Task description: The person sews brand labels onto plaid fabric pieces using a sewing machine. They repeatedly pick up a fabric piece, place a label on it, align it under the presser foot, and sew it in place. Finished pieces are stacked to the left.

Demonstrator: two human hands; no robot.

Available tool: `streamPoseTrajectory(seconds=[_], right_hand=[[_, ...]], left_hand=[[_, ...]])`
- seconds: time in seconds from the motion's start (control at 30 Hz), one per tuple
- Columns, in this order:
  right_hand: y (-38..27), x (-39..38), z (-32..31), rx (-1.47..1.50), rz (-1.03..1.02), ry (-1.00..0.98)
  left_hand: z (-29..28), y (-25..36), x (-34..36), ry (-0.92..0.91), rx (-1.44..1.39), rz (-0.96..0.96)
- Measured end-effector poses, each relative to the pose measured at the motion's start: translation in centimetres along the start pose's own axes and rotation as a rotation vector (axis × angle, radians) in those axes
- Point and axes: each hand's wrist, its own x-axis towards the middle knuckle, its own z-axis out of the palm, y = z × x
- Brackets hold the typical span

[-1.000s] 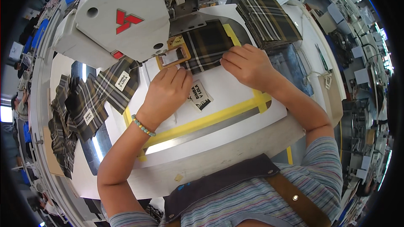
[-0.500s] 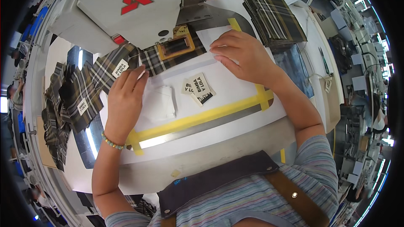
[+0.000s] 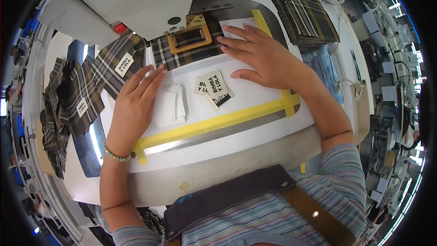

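Note:
A plaid fabric piece (image 3: 161, 54) lies under the yellow-framed clamp (image 3: 207, 42) of a sewing machine (image 3: 132, 9). The fingertips of my left hand (image 3: 134, 105) rest at its left front corner, fingers stretched out. With fingers spread, my right hand (image 3: 257, 57) reaches the right end of that piece, its thumb apart and nothing in its grasp. Between my hands lie several small cream labels (image 3: 216, 84) in a loose pile. A stack of white squares (image 3: 175, 105) sits just right of my left hand. Beyond that hand is plaid fabric bearing a sewn label (image 3: 124, 64).
At the far right stands a thick stack of plaid pieces (image 3: 305, 13). More labelled plaid pieces (image 3: 82, 105) heap over the left edge. Yellow tape (image 3: 214, 120) crosses the white work surface in front. Thread snips (image 3: 355, 66) lie at the right side.
My right hand's fingers have spread and come down on the plaid piece's right end. The left fingers have straightened at its front corner. The whole view has shifted slightly.

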Motion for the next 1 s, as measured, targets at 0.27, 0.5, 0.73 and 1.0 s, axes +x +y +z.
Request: streamPoseTrajectory(seconds=[0.27,0.5,0.73,1.0], right_hand=[[-1.2,-0.1,-1.1,-0.039,0.028,-0.045],[0.5,-0.4,-0.4,0.104,0.141,0.132],[1.5,0.2,1.2,0.087,0.097,-0.001],[1.2,0.0,0.8,0.032,0.090,-0.024]], left_hand=[[-0.3,-0.2,0.0,-0.024,0.026,0.037],[-0.4,-1.1,-0.5,0.010,-0.027,0.048],[-0.1,-0.7,-0.1,0.015,0.009,0.031],[-0.3,-0.9,-0.3,-0.019,0.101,0.061]])
